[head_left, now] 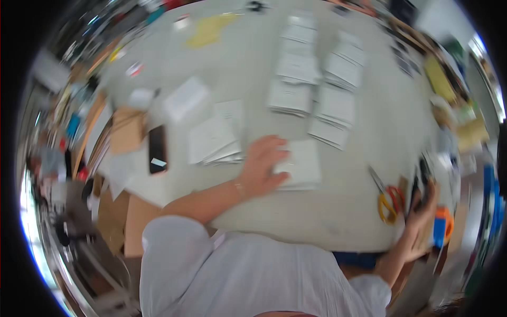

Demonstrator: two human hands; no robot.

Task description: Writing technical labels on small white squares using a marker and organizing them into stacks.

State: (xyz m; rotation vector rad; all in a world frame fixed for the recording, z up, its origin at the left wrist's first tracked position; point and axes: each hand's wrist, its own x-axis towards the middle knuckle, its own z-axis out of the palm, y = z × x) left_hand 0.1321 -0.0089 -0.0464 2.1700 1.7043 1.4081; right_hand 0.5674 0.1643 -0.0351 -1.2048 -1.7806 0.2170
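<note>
My left hand (264,165) lies over the left edge of a stack of white paper packets (303,161), its fingers spread and slightly curled. To its left is a fanned pile of similar white packets (212,138). At the table's right edge, my right hand (422,211) is closed around a black two-armed tool (421,182), perhaps a stapler; blur hides its exact kind. Near that hand lie scissors (390,203) with red and yellow handles.
Two columns of white packet piles (290,95) (335,103) run toward the far side. A dark phone (157,148), a white box (186,99) and a brown cardboard piece (128,129) lie at left. Yellow sheet (211,30) is far off. An orange and blue tape dispenser (442,228) sits beyond my right hand.
</note>
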